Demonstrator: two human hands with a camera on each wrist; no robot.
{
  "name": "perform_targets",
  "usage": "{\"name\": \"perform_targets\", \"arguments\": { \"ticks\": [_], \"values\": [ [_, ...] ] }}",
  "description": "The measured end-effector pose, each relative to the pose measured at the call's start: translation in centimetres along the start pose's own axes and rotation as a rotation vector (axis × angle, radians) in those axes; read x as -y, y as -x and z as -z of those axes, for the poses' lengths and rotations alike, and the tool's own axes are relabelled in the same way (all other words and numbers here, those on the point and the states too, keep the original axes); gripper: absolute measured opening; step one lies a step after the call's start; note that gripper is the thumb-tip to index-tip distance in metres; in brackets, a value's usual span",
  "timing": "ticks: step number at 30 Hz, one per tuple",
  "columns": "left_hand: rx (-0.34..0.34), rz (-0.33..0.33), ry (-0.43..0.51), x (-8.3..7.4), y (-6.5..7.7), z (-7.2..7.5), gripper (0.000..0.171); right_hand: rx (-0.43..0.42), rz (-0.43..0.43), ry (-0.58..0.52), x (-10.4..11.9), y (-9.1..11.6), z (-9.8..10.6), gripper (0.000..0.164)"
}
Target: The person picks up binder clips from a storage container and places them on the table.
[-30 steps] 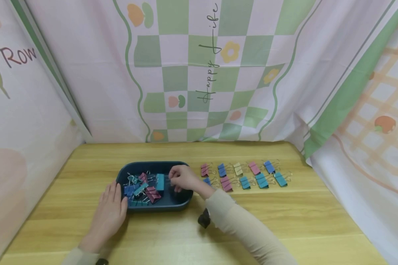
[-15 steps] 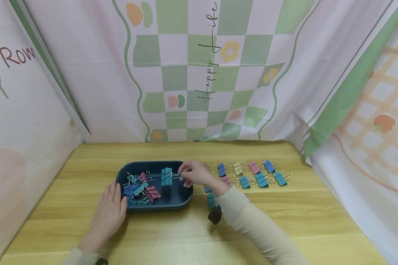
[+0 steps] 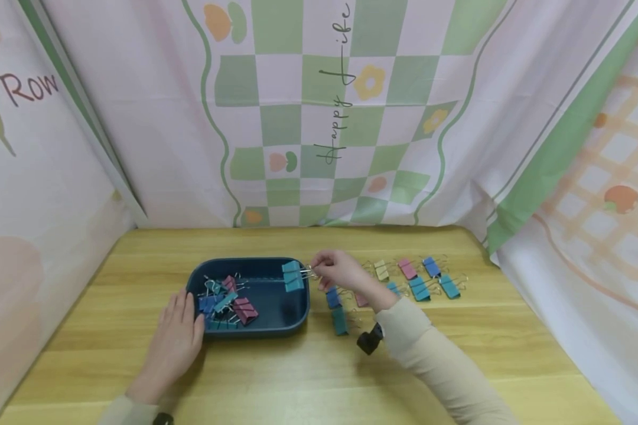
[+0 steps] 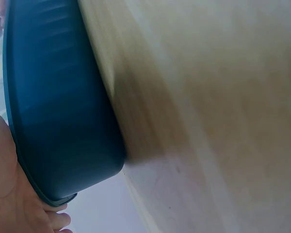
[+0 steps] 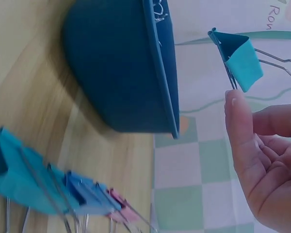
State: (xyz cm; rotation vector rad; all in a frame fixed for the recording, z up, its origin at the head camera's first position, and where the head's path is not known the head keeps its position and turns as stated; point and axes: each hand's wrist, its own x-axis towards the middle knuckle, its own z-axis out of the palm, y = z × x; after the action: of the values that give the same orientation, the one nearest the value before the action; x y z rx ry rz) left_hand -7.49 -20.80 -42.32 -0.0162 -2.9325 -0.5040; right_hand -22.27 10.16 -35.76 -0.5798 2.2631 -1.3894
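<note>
My right hand (image 3: 342,273) pinches a teal binder clip (image 3: 292,277) by its wire handle, over the right end of a dark blue tray (image 3: 276,334). In the right wrist view that binder clip (image 5: 245,65) hangs above the tray's rim, one handle between thumb and finger, the other sticking out. My left hand (image 3: 176,333) rests with straight fingers along the tray's left end; the left wrist view has the hand (image 4: 14,194) against the rim. Inside the tray, a pile of binder clips, among them a dark pink clip (image 3: 244,310), lies toward the left.
Two rows of binder clips lie on the table right of the tray, including a yellow clip (image 3: 381,270) and a blue clip (image 3: 432,267). Nearer the front sits another teal clip (image 3: 340,321), partly below my right wrist. A patterned curtain (image 3: 324,118) hangs behind the table.
My right hand has moved right and lifted the teal binder clip from the tray's middle to above its right rim. The left hand has stayed in place.
</note>
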Motion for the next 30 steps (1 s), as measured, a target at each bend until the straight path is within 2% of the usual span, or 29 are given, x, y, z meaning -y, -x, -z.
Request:
{"name": "perform_targets", "arguments": {
  "ticks": [11, 20, 30],
  "values": [
    [-0.002, -0.006, -0.008, 0.1, 0.0, -0.1, 0.056, -0.013, 0.012, 0.048, -1.5, 2.3, 2.6, 0.019],
    [0.009, 0.001, -0.001, 0.0, -0.1, 0.0, 0.056, -0.030, -0.046, -0.003, -3.0, 4.6, 4.8, 0.022],
    [-0.002, 0.000, 0.001, -0.2, 0.0, 0.1, 0.056, -0.083, -0.092, -0.033, -6.3, 7.3, 6.9, 0.019]
  ]
}}
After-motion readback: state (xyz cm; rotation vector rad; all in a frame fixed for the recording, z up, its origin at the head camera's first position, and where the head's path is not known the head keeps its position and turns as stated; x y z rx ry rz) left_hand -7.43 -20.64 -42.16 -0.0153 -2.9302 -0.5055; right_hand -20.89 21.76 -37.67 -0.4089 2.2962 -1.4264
